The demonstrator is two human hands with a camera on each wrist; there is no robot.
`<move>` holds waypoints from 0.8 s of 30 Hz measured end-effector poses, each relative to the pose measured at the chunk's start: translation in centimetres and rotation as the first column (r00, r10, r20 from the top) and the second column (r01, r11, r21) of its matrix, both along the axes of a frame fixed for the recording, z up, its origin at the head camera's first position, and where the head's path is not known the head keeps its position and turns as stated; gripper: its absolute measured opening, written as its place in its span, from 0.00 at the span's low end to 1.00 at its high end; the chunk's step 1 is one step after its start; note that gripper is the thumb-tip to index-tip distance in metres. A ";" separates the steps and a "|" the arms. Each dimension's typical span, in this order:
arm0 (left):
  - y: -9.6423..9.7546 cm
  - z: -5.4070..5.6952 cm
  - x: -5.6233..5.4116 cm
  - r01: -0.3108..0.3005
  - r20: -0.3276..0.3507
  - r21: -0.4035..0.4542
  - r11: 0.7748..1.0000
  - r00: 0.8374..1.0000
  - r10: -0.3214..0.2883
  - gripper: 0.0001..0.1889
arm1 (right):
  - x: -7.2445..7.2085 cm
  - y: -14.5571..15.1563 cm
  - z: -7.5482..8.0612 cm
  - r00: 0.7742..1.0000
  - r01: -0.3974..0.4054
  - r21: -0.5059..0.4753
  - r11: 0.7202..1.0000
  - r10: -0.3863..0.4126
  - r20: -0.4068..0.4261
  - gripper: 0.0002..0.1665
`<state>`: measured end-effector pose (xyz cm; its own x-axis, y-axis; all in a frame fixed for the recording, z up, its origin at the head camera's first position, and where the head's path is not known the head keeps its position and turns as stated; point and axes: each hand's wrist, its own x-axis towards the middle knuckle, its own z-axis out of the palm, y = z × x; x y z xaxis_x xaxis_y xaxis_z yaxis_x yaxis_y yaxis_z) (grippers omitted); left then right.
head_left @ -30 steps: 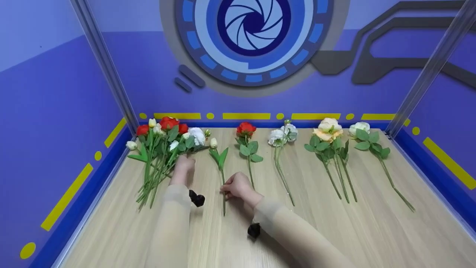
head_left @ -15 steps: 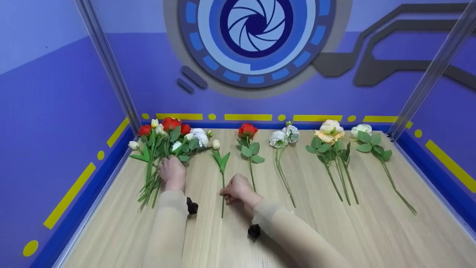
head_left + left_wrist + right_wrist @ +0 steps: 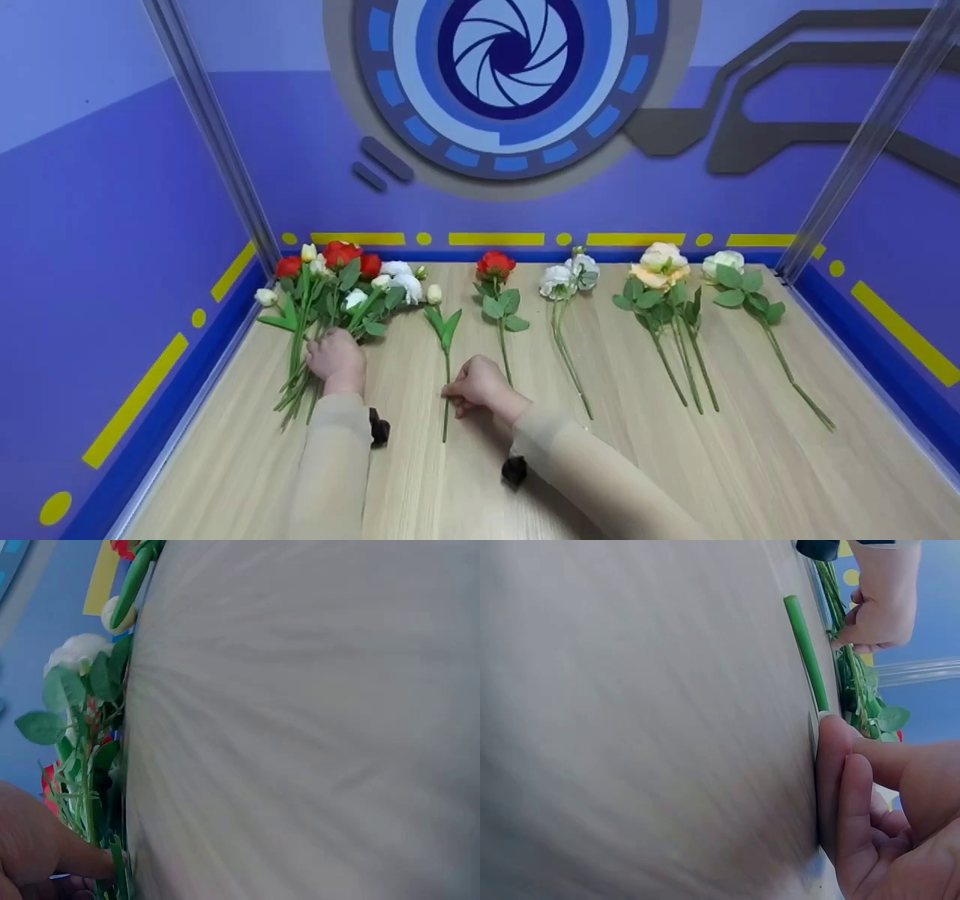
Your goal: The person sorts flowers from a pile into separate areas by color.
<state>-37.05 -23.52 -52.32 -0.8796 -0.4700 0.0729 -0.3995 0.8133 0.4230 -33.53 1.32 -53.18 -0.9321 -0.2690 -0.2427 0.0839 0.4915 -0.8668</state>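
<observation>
My left hand (image 3: 337, 361) grips the stems of a bunch of artificial flowers (image 3: 348, 276) lying at the left of the table. The bunch has red and white blooms, pale tulip buds and green leaves. In the left wrist view the thumb (image 3: 84, 859) lies across the stems, and the other fingers are partly hidden. My right hand (image 3: 484, 384) pinches the lower stem of a single white tulip (image 3: 445, 330) lying to the right of the bunch. In the right wrist view the cut end of its green stem (image 3: 804, 645) sticks out beyond the thumb and fingertips.
Right of the tulip lie a red flower (image 3: 496, 265), white flowers (image 3: 558, 283), peach flowers (image 3: 661, 266) and another white flower (image 3: 723, 262) with a long bent stem. Blue-purple panels (image 3: 112, 262) enclose the wooden table (image 3: 675, 465) at the back and sides.
My left hand has moved from the bunch's right-hand blooms down and left onto its stems. The bunch's white bloom has shifted slightly. The right hand stays on the tulip, whose stem's lower end has shifted slightly left.
</observation>
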 end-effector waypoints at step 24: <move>-1.9 6.5 1.8 0.015 -0.105 0.160 0.987 0.995 0.002 0.13 | -0.1 1.1 1.1 0.999 -0.007 -0.035 0.999 0.005 -0.052 0.13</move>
